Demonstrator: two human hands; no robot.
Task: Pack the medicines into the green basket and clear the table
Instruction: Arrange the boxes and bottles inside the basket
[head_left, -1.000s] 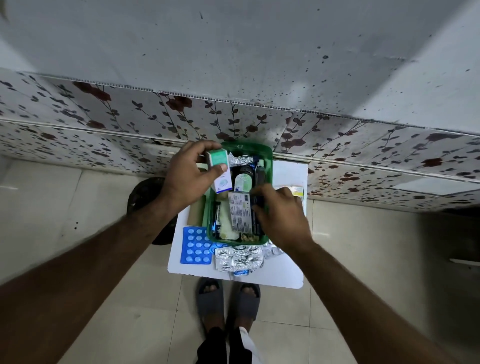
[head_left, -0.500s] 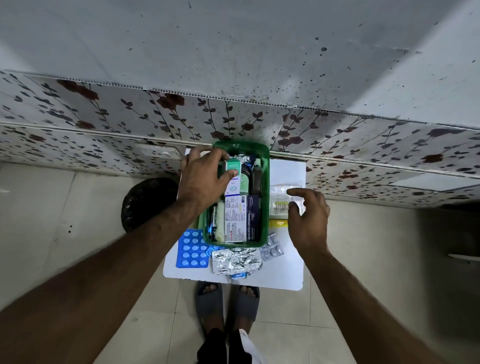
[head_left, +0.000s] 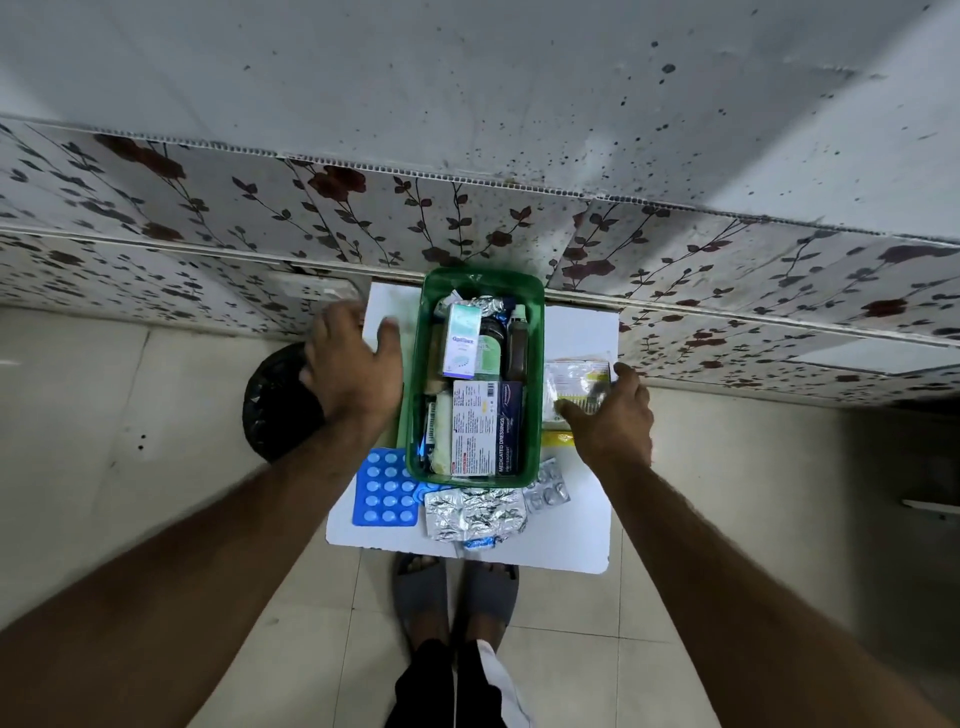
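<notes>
The green basket (head_left: 480, 283) stands on a small white table (head_left: 582, 519), packed with a teal-and-white box (head_left: 461, 340), a medicated dressings box (head_left: 485, 428), a brown bottle (head_left: 517, 353) and foil strips. My left hand (head_left: 353, 364) hovers left of the basket with fingers spread, holding nothing. My right hand (head_left: 608, 415) grips a clear packet (head_left: 574, 379) lying on the table right of the basket, thumb at its near edge and fingers at its right edge. A blue blister pack (head_left: 384, 488), a crumpled silver foil strip (head_left: 475, 512) and a small silver blister (head_left: 548, 486) lie in front of the basket.
A yellow strip (head_left: 558, 439) lies under my right hand beside the basket. A black bin (head_left: 275, 405) stands on the floor left of the table. The floral wall panel (head_left: 675, 249) is right behind the table. My feet in grey sandals (head_left: 421, 587) are at its near edge.
My left hand let go of the teal-and-white box in the basket and drew back to the left. My right hand moved from the basket to the clear packet and closed on it.
</notes>
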